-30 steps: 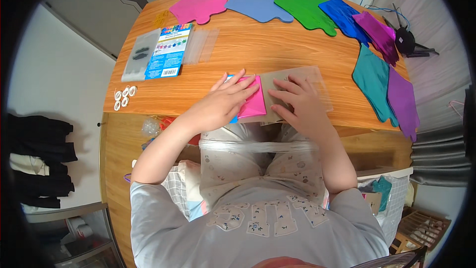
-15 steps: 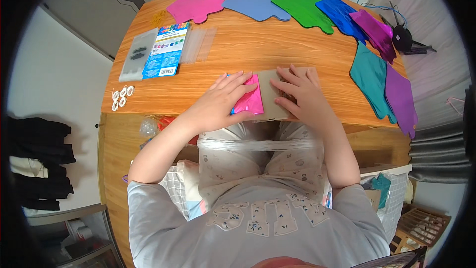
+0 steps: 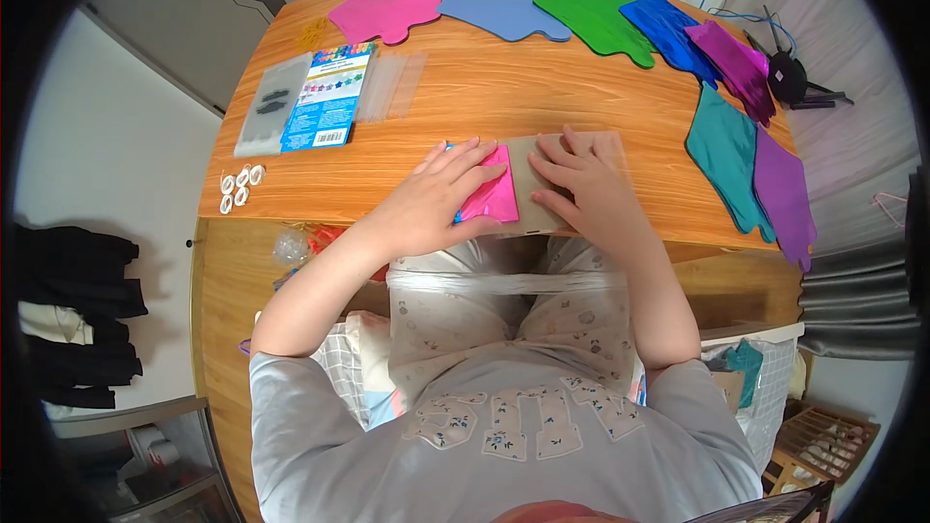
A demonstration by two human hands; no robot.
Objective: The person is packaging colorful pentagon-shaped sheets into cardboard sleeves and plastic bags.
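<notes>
Handwork around a grey-brown card [image 3: 524, 174]: resting the right hand [image 3: 586, 189] on it, fingers apart, clamping nothing visible; spreading the left hand [image 3: 428, 194] over a shiny pink piece [image 3: 496, 196] at the card's left edge, apparently not pinching. Probably best pressing evenly, keeping that edge straight, avoiding creases.

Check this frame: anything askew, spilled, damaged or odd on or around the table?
Nothing looks spilled. Two oddities: a whitish translucent band crosses the trousers near the table, its nature unclear; and the shiny magenta piece at upper right looks wrinkled, unlike the flatter pink piece.
</notes>
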